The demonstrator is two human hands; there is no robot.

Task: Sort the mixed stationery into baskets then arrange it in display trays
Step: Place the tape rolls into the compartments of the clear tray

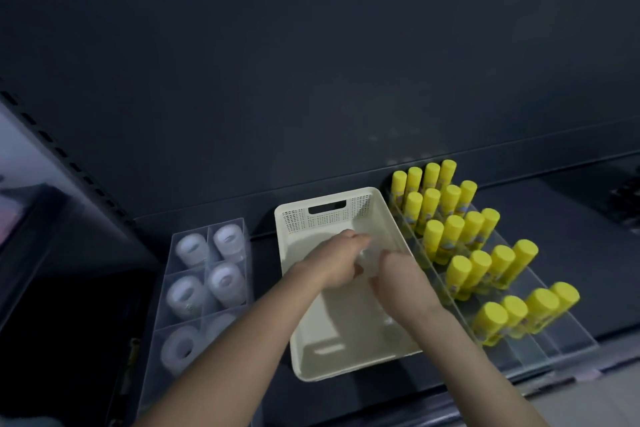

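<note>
Dark shelf [554,204], dim room, basket [301,215] mid-frame. Left hand [332,263] and right hand [398,274] inside it, fingers curled round 1 blurry clear item [369,258].

Shop display fixture: dark shelf [554,204] with back panel [311,80] and slotted upright [62,152], far left. Yellow glue sticks [460,229] stand ranked in a stepped acrylic tray [540,350], right; tape rolls [185,295] fill a compartmented acrylic tray [162,291], left.

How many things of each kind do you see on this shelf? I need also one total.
Yellow glue sticks: 20
Tape rolls in the left tray: 6
Cream basket: 1
Clear trays: 2
Clear item being held, too blurred to name: 1
Total: 30
</note>
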